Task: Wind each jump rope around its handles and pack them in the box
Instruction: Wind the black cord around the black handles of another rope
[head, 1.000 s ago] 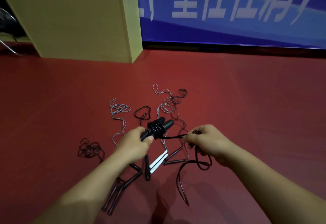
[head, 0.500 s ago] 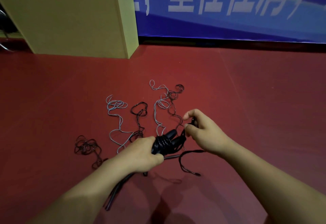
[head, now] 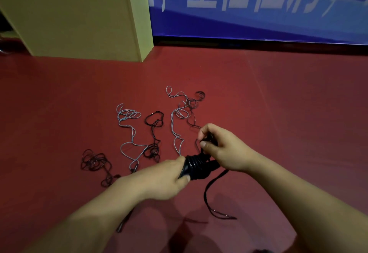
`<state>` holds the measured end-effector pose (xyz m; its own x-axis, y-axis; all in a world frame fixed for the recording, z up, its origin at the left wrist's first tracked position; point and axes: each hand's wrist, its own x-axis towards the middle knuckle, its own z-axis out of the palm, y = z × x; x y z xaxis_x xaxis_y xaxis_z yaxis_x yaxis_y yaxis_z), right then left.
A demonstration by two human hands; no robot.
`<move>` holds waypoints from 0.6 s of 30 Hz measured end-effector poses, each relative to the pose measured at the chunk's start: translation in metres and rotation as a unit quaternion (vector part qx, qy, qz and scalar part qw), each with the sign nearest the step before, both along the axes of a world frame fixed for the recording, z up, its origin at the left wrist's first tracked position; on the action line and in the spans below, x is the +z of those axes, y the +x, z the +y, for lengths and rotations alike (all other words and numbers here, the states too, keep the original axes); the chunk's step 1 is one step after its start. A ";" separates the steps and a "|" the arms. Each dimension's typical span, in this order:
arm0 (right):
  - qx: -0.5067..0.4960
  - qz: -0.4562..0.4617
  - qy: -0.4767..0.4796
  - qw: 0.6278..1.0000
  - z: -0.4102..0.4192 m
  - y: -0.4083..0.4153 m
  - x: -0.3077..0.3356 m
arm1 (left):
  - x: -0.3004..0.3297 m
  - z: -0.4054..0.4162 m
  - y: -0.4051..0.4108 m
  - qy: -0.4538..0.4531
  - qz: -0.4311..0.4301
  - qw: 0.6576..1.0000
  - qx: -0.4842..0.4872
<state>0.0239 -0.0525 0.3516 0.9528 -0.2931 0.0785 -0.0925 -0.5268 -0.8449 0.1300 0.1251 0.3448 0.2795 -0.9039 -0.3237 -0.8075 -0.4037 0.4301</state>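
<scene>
Head view has you mid-wind on the glossy black jump rope (head: 196,166): your left hand (head: 159,181) is curled round the handle end, thumb pressed on the bundle, while your right hand (head: 223,151) pinches the cord above the coils, fingers bent round it. Several turns already sit tight round the paired black handles, and a loose black tail (head: 212,197) hangs down and trails onto the red floor (head: 288,113), so I'd say this one is close but not finished. Plenty left beyond it: a pale blue-grey cord (head: 127,125) and a second pale cord (head: 177,117) lie unwound ahead of you, with a dark looped cord (head: 154,121) between them, a dark tangle (head: 94,161) off to the left, and another thin dark one (head: 194,101) further out. As for the box, the tall yellow-beige board-sided box (head: 79,17) stands well apart at the back left; its inside is hidden from here, so I can't tell whether anything is packed yet.
</scene>
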 end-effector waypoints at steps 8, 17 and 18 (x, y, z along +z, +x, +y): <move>0.052 0.029 -0.024 0.998 -0.008 -0.005 0.006 | 0.007 0.008 0.001 0.016 0.066 0.995 -0.067; 0.039 0.016 0.146 0.988 -0.005 -0.005 0.007 | 0.011 0.014 0.007 -0.073 0.360 0.928 -0.064; 0.026 0.010 0.184 0.983 -0.004 -0.004 0.007 | 0.012 0.013 0.007 -0.093 0.380 0.919 -0.056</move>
